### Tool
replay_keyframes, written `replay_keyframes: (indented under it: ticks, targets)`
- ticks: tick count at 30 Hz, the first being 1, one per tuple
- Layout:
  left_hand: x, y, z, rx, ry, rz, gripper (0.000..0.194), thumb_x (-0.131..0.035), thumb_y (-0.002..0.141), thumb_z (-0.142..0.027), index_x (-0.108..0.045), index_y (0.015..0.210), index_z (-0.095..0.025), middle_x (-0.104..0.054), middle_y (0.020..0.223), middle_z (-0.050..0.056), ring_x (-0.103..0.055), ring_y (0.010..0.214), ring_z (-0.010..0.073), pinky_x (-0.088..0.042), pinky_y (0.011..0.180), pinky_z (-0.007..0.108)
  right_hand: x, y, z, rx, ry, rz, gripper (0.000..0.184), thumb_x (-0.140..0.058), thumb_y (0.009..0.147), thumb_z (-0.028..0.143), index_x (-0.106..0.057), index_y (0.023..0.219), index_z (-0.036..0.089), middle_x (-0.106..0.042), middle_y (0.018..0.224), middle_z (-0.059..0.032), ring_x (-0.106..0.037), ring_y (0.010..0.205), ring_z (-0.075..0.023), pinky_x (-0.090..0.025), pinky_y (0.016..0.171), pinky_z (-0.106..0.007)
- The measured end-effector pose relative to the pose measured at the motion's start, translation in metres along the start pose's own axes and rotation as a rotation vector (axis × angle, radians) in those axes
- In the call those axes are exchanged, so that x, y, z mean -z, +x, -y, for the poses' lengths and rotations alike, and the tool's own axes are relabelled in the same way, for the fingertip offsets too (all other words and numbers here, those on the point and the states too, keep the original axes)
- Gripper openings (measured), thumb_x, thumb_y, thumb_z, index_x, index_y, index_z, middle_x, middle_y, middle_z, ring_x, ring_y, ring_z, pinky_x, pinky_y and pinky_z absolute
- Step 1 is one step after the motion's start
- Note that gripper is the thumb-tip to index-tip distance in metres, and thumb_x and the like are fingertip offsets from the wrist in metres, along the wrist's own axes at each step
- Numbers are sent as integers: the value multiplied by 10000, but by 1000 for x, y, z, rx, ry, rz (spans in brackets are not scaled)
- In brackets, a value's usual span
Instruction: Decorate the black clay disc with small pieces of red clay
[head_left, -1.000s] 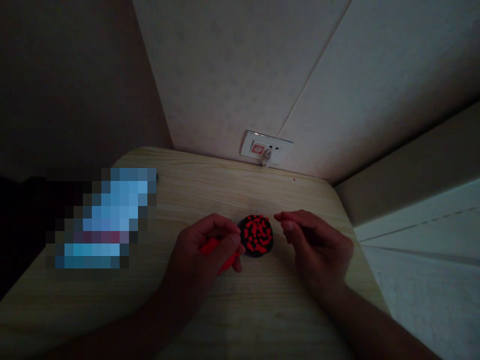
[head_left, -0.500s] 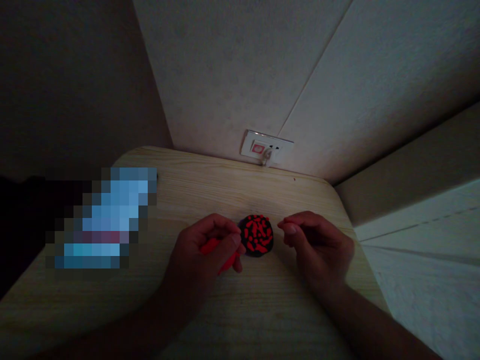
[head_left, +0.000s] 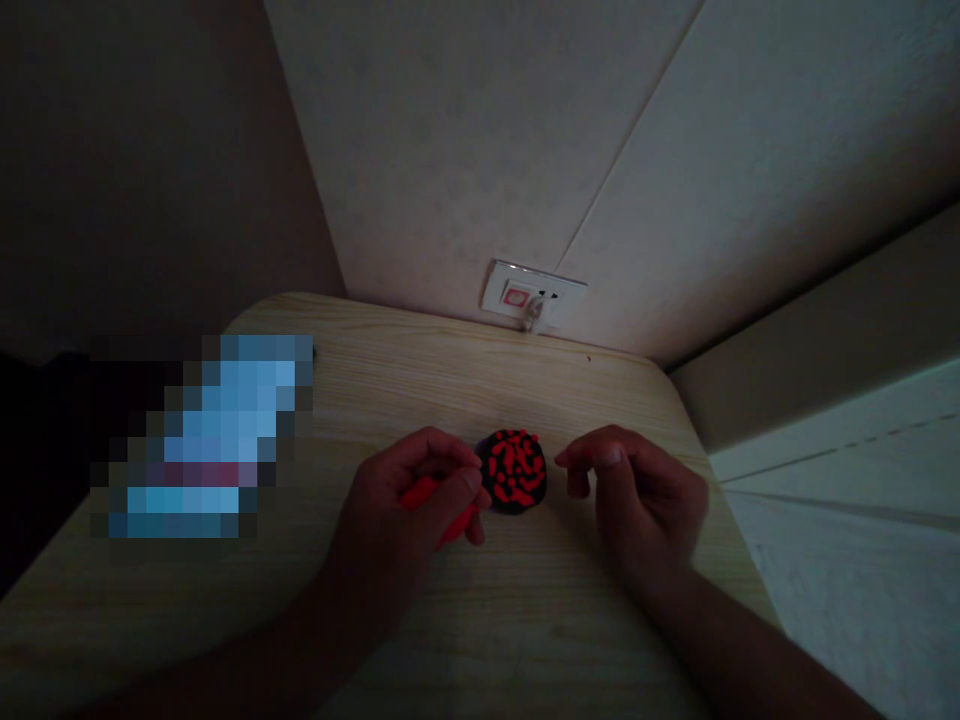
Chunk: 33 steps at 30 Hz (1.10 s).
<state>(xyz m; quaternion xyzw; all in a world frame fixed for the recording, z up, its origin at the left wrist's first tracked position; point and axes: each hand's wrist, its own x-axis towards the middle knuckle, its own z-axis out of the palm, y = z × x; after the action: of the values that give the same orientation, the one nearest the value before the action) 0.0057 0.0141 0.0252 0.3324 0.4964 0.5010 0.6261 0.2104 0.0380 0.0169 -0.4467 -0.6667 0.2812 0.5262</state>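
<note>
My left hand (head_left: 409,505) is closed around a lump of soft red modelling clay (head_left: 421,490), which shows between the thumb and fingers. Right beside its fingertips lies a round black disc (head_left: 495,492) on the table, dotted all over with small red clay bits (head_left: 517,463). To the right of the disc, apart from it, my right hand (head_left: 637,490) hovers with fingers curled and the thumb pressed against the index finger. Whatever may be between that thumb and finger is too small and dark to make out.
A pixelated bright screen-like object (head_left: 225,430) stands at the left of the wooden table (head_left: 390,370). Behind the table is a wall with a socket plate (head_left: 534,292) and something plugged in. A tiny dark speck (head_left: 589,358) lies near the back edge.
My right thumb has slid back along the index finger, away from its tip, and the fingertips have drawn slightly right. My left hand, the clay lump and the disc stay put.
</note>
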Motion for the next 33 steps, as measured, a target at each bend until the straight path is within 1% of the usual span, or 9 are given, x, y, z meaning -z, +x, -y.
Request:
replay_keyframes:
  ticks: [4,9,14,17,22,24,26,29,33]
  targets:
    - [0,0,1,-2,0,14,84,-734,792,-217,-666,756,-186,-707,618,-34,-630,488,101,-470,488,177,0,-1,-1,-14,54,4,285,-572,1025,287,-767,834,203,-693,699,-17,-584,556,-114,-439,505,-255]
    - [0,0,2,12,-22,14,84,-737,796,-209,-665,758,-187,-708,619,-40,-633,493,96,-468,486,167,-1,-1,-2,-12,79,-3,266,-588,1016,275,-767,836,195,-703,710,-24,-583,543,-106,-441,491,-246]
    - [0,1,1,8,-19,17,90,-737,789,-212,-664,746,-180,-707,604,-38,-627,484,93,-466,484,163,-6,0,0,-53,96,-79,37,-767,880,206,-741,854,204,-717,696,7,-592,518,-90,-475,478,-211]
    - [-1,1,0,8,-28,15,91,-736,780,-212,-661,741,-177,-705,598,-37,-624,477,95,-469,482,167,-10,2,0,-106,102,-121,139,-825,810,154,-765,913,227,-740,707,15,-611,527,-85,-476,461,-183]
    - [0,1,2,1,-35,13,89,-735,780,-212,-660,746,-177,-705,600,-34,-627,480,96,-460,475,164,-11,5,0,-136,137,-139,136,-740,904,205,-781,1022,257,-805,933,-41,-625,569,-91,-501,460,-203]
    - [1,2,3,-1,-36,18,87,-736,781,-211,-661,751,-178,-705,603,-36,-630,483,97,-471,485,168,-11,5,0,-135,131,-150,150,-703,936,236,-780,1061,264,-803,963,-49,-617,576,-97,-497,449,-213]
    - [1,2,4,3,-34,20,82,-738,785,-208,-666,761,-176,-710,614,-34,-634,487,97,-476,490,169,-9,5,-1,-141,121,-156,159,-664,968,268,-782,1075,269,-800,942,-46,-603,573,-96,-488,446,-213]
    - [1,2,4,5,-31,12,84,-738,785,-207,-665,763,-171,-713,615,-29,-631,484,96,-477,489,169,-7,5,-3,-159,110,-133,160,-639,989,310,-791,998,261,-781,840,-29,-587,563,-92,-467,452,-204]
    - [0,2,3,-5,-31,23,91,-735,786,-209,-661,749,-170,-703,596,-34,-626,473,90,-466,479,161,-5,5,-4,-133,67,-134,81,-710,937,291,-781,938,253,-728,763,-4,-596,589,-99,-476,501,-211]
